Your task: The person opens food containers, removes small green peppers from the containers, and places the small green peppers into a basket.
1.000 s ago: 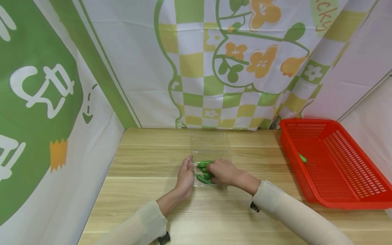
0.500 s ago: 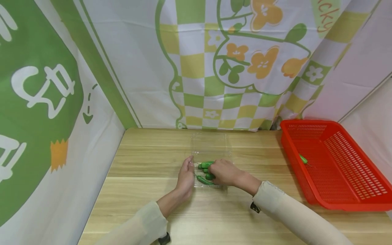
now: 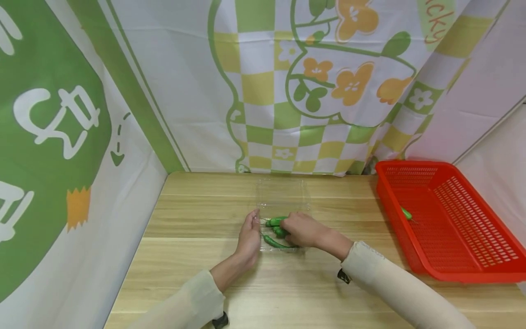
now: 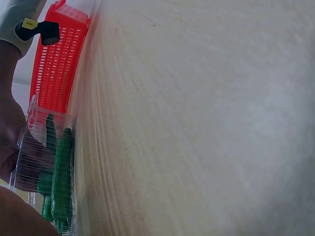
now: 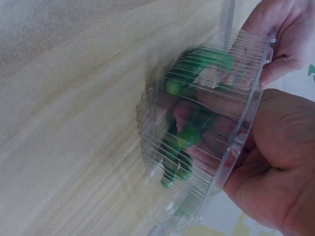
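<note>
A clear plastic clamshell box (image 3: 283, 192) lies with its lid laid back on the wooden table, several green chili peppers (image 3: 274, 242) in its near half. My left hand (image 3: 248, 240) holds the box's left side, thumb at the rim. Inside the box, my right hand (image 3: 305, 230) has its fingers curled down on the peppers. Through the ribbed wall in the right wrist view, the fingers hold a green pepper (image 5: 188, 136); its far end is hidden. Other peppers (image 4: 62, 179) lie along the box wall in the left wrist view.
A red perforated basket (image 3: 423, 256) stands at the right, holding one green pepper (image 3: 407, 213). Patterned cloth (image 3: 283, 137) hangs behind the table (image 3: 185, 256), and a white and green cloth wall (image 3: 135, 192) rises at the left.
Peppers under my right hand have shifted within the box, and the nearest one now lies more apart from the others. My right hand has moved slightly; the left stays put.
</note>
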Available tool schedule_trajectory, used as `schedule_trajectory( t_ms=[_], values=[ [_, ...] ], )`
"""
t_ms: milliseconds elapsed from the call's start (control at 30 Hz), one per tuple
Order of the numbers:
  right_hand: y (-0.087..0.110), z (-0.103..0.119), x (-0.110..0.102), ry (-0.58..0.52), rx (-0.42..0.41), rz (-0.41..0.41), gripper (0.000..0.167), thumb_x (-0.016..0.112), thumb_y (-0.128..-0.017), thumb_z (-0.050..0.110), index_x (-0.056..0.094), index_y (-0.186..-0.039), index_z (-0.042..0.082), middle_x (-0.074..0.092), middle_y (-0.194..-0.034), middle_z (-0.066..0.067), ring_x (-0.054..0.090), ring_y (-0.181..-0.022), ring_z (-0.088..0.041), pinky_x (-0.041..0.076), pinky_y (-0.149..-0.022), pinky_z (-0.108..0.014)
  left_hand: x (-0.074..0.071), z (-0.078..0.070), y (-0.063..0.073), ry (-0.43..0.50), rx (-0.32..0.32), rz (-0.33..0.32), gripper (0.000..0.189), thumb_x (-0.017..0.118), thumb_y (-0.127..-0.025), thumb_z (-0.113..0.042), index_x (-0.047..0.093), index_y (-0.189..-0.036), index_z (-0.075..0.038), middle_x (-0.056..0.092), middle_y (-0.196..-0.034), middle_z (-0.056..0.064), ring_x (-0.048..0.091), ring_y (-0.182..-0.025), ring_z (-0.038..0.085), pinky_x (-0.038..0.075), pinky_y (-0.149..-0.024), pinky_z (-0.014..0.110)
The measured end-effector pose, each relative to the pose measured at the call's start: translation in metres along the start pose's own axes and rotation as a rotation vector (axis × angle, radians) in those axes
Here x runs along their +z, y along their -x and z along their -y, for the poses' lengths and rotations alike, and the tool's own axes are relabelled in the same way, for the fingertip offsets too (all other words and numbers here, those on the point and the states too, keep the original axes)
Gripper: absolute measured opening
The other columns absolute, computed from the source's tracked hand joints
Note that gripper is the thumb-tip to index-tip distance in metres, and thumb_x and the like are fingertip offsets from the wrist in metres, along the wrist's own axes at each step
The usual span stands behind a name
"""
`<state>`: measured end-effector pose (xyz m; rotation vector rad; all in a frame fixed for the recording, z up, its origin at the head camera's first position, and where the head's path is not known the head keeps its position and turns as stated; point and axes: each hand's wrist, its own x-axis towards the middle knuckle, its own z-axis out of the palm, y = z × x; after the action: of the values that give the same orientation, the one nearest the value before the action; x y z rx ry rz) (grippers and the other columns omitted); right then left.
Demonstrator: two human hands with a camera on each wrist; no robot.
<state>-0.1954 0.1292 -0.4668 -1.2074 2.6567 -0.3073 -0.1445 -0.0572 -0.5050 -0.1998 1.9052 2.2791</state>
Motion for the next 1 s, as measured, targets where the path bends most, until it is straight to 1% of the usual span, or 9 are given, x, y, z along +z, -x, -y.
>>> schedule_trajectory(
  t_ms=[100,233,433,567,700,800,900,1000],
  values=[
    [0.001,-0.001,-0.001,0.011,-0.002,-0.009,0.018,0.078,-0.089,0.003,0.064,-0.081,0.01,0.053,-0.066,0.006,0.042,-0.058,-0.008,0.041,-0.051,-0.026,0.0,0.001,0.0,0.003,0.003,-0.005,0.05,0.027,-0.115,-0.011,0.024,-0.164,0.001,0.015,-0.176,0.019,0.004,-0.162,0.042,0.002,-0.132,0.059],
    [0.003,-0.001,-0.002,0.01,-0.005,-0.024,0.012,0.081,-0.09,0.005,0.07,-0.086,0.008,0.062,-0.069,0.003,0.047,-0.059,-0.007,0.045,-0.052,-0.025,0.001,0.001,0.0,0.003,0.003,-0.008,0.05,0.027,-0.115,-0.011,0.024,-0.164,0.001,0.015,-0.176,0.02,0.005,-0.162,0.042,0.002,-0.132,0.058],
    [0.006,-0.002,-0.008,0.006,-0.029,-0.069,0.009,0.08,-0.09,0.003,0.071,-0.09,0.007,0.066,-0.072,0.001,0.052,-0.06,-0.007,0.047,-0.052,-0.024,0.001,0.0,0.001,0.001,-0.002,-0.014,0.05,0.028,-0.115,-0.012,0.025,-0.164,0.0,0.016,-0.176,0.019,0.005,-0.162,0.042,0.002,-0.132,0.058],
    [0.008,-0.003,-0.013,0.007,-0.037,-0.1,0.009,0.08,-0.091,0.004,0.072,-0.095,0.006,0.072,-0.078,-0.002,0.062,-0.063,-0.009,0.053,-0.055,-0.025,0.001,-0.001,0.001,0.007,-0.003,-0.01,0.05,0.027,-0.115,-0.011,0.024,-0.164,0.0,0.015,-0.176,0.019,0.004,-0.163,0.042,0.001,-0.132,0.058],
    [0.01,-0.003,-0.016,0.011,-0.052,-0.127,0.009,0.081,-0.091,0.004,0.073,-0.096,0.004,0.076,-0.083,-0.006,0.07,-0.069,-0.014,0.059,-0.059,-0.027,0.001,-0.001,0.001,0.013,-0.004,-0.01,0.05,0.027,-0.115,-0.01,0.024,-0.164,-0.001,0.015,-0.176,0.018,0.004,-0.163,0.042,0.001,-0.132,0.058],
    [0.01,-0.002,-0.018,0.036,-0.066,-0.147,0.01,0.082,-0.09,0.002,0.073,-0.095,0.003,0.076,-0.082,-0.006,0.071,-0.069,-0.015,0.061,-0.06,-0.028,0.001,0.0,0.0,0.014,-0.004,-0.013,0.051,0.028,-0.115,-0.01,0.024,-0.164,-0.001,0.015,-0.176,0.018,0.005,-0.162,0.043,0.002,-0.132,0.058],
    [0.011,-0.001,-0.02,0.07,-0.079,-0.17,0.01,0.082,-0.089,0.001,0.073,-0.093,0.004,0.075,-0.079,-0.005,0.069,-0.066,-0.013,0.059,-0.058,-0.029,0.0,0.0,0.001,0.015,-0.004,-0.012,0.051,0.028,-0.115,-0.01,0.024,-0.165,-0.001,0.015,-0.176,0.018,0.005,-0.162,0.043,0.002,-0.132,0.059],
    [0.014,0.001,-0.024,0.077,-0.076,-0.172,0.01,0.082,-0.09,0.001,0.073,-0.094,0.003,0.075,-0.08,-0.005,0.07,-0.068,-0.014,0.06,-0.059,-0.03,0.0,0.0,0.001,0.013,-0.006,-0.011,0.051,0.028,-0.115,-0.009,0.024,-0.165,-0.001,0.015,-0.176,0.018,0.005,-0.162,0.043,0.002,-0.132,0.059]
  ],
)
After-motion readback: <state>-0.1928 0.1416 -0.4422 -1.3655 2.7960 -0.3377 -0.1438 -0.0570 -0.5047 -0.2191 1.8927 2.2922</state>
